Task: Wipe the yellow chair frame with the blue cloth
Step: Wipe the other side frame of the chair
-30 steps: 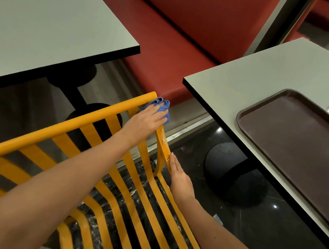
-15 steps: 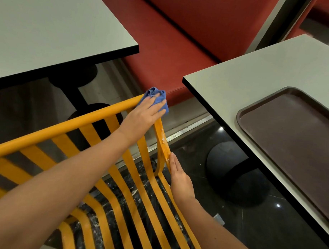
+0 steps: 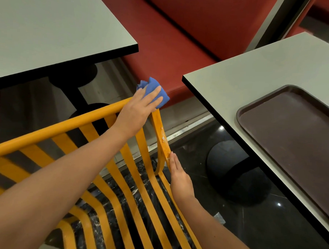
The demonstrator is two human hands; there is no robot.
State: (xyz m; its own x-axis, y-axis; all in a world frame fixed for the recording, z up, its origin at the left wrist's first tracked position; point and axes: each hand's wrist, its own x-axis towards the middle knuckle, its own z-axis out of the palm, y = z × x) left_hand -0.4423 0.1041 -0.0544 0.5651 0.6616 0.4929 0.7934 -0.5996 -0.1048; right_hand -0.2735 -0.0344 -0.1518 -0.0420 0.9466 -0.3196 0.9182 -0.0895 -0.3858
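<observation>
1. Head view: L hand (image 3: 137,112) presses the bunched blue cloth (image 3: 155,93) onto the top corner of the yellow chair frame (image 3: 57,127); fingers lie flat and extended over the cloth, pinning it to the rail rather than curled round it.
2. R hand (image 3: 179,176) has its fingers straight and together, flat against the side upright just below the whitish specks (image 3: 164,139); thumb hidden, so can't tell if it wraps.
3. Step, my read: wiping the corner, w/ the dirty upright below L fingertips next. Do it well: keep the cloth under the fingertips, drag down toward R fingers w/ firm pressure, R hand bracing the frame.
4. Brown tray (image 3: 290,140) on the table right of R hand, well apart.
</observation>
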